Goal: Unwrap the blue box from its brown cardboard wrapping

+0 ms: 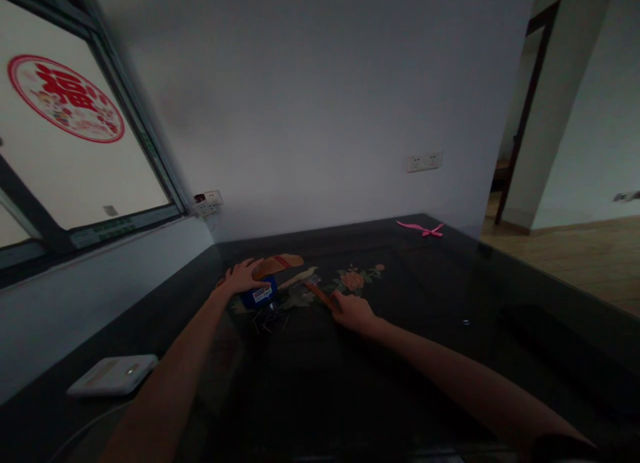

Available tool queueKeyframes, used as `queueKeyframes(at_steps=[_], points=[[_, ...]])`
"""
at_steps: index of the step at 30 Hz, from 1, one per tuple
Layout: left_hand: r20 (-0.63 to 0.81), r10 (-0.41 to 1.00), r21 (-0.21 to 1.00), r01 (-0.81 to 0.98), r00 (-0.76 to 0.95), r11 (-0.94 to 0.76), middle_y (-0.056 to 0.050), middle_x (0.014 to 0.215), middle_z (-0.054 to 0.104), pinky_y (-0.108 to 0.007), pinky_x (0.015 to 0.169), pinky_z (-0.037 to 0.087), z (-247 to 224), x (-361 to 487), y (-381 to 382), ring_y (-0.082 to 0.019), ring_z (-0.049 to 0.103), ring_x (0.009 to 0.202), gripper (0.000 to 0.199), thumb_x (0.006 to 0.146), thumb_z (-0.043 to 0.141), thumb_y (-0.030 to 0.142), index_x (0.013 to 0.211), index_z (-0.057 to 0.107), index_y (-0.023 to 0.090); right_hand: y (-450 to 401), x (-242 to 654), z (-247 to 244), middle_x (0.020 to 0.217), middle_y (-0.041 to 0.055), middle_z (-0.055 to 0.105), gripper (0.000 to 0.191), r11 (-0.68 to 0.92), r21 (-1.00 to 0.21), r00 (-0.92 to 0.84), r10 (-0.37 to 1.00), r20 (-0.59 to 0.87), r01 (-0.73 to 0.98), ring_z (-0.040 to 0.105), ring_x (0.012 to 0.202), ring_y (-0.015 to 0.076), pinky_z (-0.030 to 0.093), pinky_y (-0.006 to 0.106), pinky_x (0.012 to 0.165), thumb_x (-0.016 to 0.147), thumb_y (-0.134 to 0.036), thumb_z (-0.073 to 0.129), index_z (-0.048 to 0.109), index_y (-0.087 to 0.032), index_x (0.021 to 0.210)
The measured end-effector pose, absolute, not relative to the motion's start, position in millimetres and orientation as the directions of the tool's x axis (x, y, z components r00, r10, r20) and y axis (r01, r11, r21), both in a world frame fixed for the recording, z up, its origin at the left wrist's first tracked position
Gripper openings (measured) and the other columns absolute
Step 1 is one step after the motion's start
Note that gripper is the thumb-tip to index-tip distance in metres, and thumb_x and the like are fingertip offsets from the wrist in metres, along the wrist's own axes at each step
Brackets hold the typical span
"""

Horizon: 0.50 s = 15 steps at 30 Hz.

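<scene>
On the dark tabletop (pixel 390 356), my left hand (pixel 241 278) is closed round the upper part of a blue container (pixel 260 295) with a white and red label. Just behind it, close to my fingers, lies a flat brown piece (pixel 280 264) with a red stripe; whether I also grip it I cannot tell. My right hand (pixel 353 311) grips a thin brown stick-like tool (pixel 320 294), its tip pointing left toward a pale, long pointed piece (pixel 299 278). Several thin metal pins (pixel 267 322) lie in front of the container.
A white box-shaped device (pixel 115 375) with a cable sits at the near left. At the far right edge lies a pink ribbon (pixel 425 230). A long black object (pixel 565 356) rests at the right. Wall sockets (pixel 425 162) are behind the table, and a window stands left.
</scene>
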<state>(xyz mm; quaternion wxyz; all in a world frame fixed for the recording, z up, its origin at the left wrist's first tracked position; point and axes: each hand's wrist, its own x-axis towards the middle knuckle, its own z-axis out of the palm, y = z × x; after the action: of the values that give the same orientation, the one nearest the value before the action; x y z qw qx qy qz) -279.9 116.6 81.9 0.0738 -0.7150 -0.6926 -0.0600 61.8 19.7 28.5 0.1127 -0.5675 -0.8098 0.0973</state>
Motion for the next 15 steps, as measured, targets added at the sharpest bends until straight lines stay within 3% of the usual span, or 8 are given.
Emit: queueKeyframes(at_steps=[3, 7, 11, 15], points=[[0.428, 0.902, 0.070, 0.993, 0.052, -0.090, -0.010, 0.137, 0.043, -0.055, 0.100, 0.026, 86, -267, 107, -0.035, 0.039, 0.123, 0.071, 0.071, 0.050, 0.066, 0.132, 0.043, 0.029, 28, 37, 26, 0.096, 0.0108, 0.068, 0.034, 0.324, -0.294, -0.313, 0.946, 0.087, 0.899, 0.065, 0.087, 0.0263, 0.043, 0.033, 0.068, 0.080, -0.032, 0.048, 0.050, -0.023, 0.113], [0.742, 0.668, 0.214, 0.925, 0.056, -0.315, -0.008, 0.114, 0.060, -0.042, 0.098, 0.036, 88, -229, 87, -0.024, 0.052, 0.109, 0.038, 0.083, 0.048, 0.046, 0.110, 0.059, 0.021, 42, 10, 24, 0.098, 0.0121, 0.068, 0.037, 0.310, -0.313, -0.288, 0.951, 0.114, 0.898, 0.065, 0.090, 0.0265, 0.044, 0.035, 0.071, 0.081, -0.032, 0.048, 0.048, -0.022, 0.116], [0.823, 0.561, 0.308, 0.759, 0.090, -0.573, -0.007, 0.092, 0.066, -0.035, 0.088, 0.044, 82, -174, 59, -0.019, 0.059, 0.092, 0.021, 0.085, 0.049, 0.033, 0.086, 0.063, 0.018, 55, -10, 22, 0.098, 0.0127, 0.068, 0.035, 0.290, -0.327, -0.256, 0.956, 0.145, 0.899, 0.065, 0.090, 0.0275, 0.046, 0.036, 0.071, 0.083, -0.033, 0.045, 0.050, -0.020, 0.115], [0.766, 0.617, 0.391, 0.631, 0.180, -0.670, -0.005, 0.084, 0.067, -0.031, 0.079, 0.047, 70, -118, 28, -0.017, 0.061, 0.084, 0.017, 0.085, 0.048, 0.025, 0.083, 0.063, 0.018, 60, -22, 21, 0.097, 0.0151, 0.068, 0.032, 0.292, -0.323, -0.244, 0.953, 0.180, 0.900, 0.066, 0.088, 0.0275, 0.048, 0.037, 0.071, 0.085, -0.026, 0.043, 0.053, -0.016, 0.114]])
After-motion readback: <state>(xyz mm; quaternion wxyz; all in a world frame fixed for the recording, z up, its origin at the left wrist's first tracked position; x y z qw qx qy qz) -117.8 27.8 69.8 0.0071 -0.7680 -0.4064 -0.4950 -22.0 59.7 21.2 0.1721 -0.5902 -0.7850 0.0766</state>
